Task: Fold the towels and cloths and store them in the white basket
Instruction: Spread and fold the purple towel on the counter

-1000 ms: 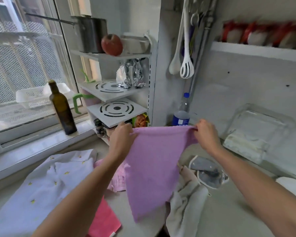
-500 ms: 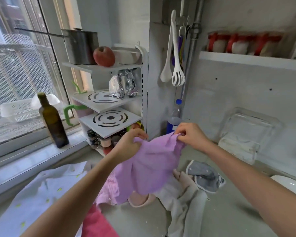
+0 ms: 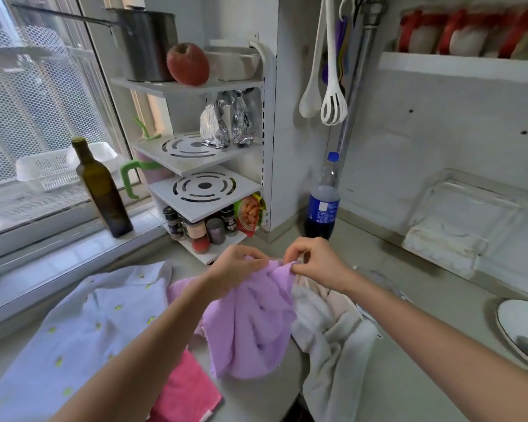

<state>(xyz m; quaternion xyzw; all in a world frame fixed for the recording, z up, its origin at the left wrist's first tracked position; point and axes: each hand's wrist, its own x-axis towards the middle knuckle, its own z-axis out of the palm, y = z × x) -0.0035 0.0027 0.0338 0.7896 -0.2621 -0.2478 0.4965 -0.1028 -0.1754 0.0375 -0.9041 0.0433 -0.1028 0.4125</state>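
Note:
A lilac towel (image 3: 253,324) hangs bunched over the counter, its top edge gathered between both hands. My left hand (image 3: 237,268) grips the towel's left corner and my right hand (image 3: 316,263) pinches the other corner right beside it. Under and around it lie a white cloth with small yellow prints (image 3: 83,339), a bright pink cloth (image 3: 188,391), a pale pink cloth (image 3: 180,292) and an off-white towel (image 3: 336,339). The white basket (image 3: 48,170) stands behind the window glass at the left.
A dark olive-oil bottle (image 3: 102,190) stands on the sill. A white corner rack (image 3: 201,178) holds a pot, an apple, foil and spice jars. A cola bottle (image 3: 323,202) stands behind my hands. A clear box (image 3: 457,226) and a white plate (image 3: 521,333) sit at the right.
My hands have come together and dropped lower, bringing the two top corners of the lilac towel close, so the spread towel now hangs bunched.

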